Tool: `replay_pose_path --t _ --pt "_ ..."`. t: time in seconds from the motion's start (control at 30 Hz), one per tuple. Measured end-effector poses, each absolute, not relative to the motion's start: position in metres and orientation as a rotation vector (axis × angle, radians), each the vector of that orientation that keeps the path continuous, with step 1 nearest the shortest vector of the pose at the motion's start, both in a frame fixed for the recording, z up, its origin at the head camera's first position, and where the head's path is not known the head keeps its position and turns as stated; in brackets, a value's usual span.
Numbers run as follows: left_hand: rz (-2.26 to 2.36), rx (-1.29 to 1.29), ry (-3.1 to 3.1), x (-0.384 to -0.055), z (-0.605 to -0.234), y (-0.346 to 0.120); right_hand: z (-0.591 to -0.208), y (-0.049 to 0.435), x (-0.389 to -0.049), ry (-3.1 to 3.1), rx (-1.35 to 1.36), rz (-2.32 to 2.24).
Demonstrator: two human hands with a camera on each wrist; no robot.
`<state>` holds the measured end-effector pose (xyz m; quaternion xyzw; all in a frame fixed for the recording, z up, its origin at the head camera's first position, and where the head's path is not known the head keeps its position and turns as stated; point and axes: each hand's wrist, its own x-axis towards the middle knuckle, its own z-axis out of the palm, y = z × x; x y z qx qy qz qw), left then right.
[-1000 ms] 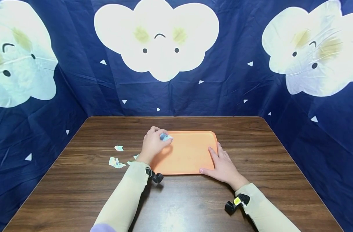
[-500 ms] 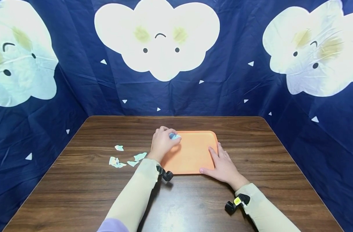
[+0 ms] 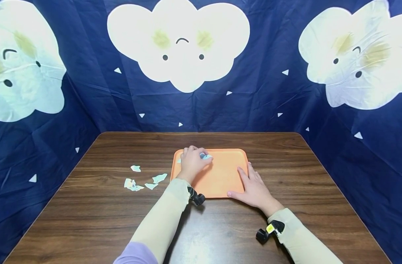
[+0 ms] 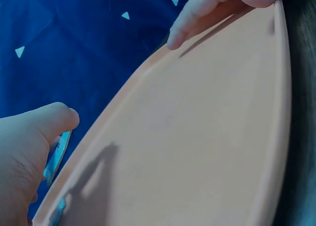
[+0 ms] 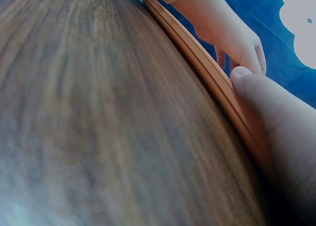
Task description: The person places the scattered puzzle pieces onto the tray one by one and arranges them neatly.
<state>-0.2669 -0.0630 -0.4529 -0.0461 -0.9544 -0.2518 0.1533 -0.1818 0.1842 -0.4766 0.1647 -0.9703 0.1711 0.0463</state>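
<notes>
In the head view, my left hand [image 3: 192,163] is over the upper left part of an orange tray [image 3: 220,176]. It pinches a thin, flat, irregular light-blue piece [image 3: 206,157] between thumb and fingers; the left wrist view shows that piece [image 4: 58,157] edge-on under the thumb. A second light-blue piece [image 3: 179,160] lies in the tray by its left rim, partly covered by the hand. My right hand [image 3: 253,189] rests at the tray's right front corner with fingers spread. Its thumb [image 5: 252,82] touches the front rim in the right wrist view.
Left of the tray, several irregular pale-blue pieces [image 3: 159,178] lie on the brown wooden table [image 3: 105,220], including one with a coloured print [image 3: 131,184] and a small one [image 3: 135,168] farther back. A dark blue curtain [image 3: 214,110] with clouds stands behind.
My left hand has moved right across the tray with the pinched piece. The pieces beside the tray and the one by its left rim have come into view. The right hand stays put.
</notes>
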Motion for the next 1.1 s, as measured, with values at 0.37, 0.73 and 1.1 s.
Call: replay_pose_path --t 0.37,0.73,1.1 --pt "-0.61 -0.131 -2.767 -0.273 -0.465 -0.054 -0.477 0.185 -0.182 -2.961 0.502 0.524" --pt "-0.498 -0.127 -2.834 -0.278 -0.468 -0.049 -0.48 0.186 -0.185 -2.964 0.508 0.512" --pt "-0.508 -0.151 -2.858 -0.277 -0.468 -0.053 -0.481 0.187 -0.185 -2.96 0.512 0.521"
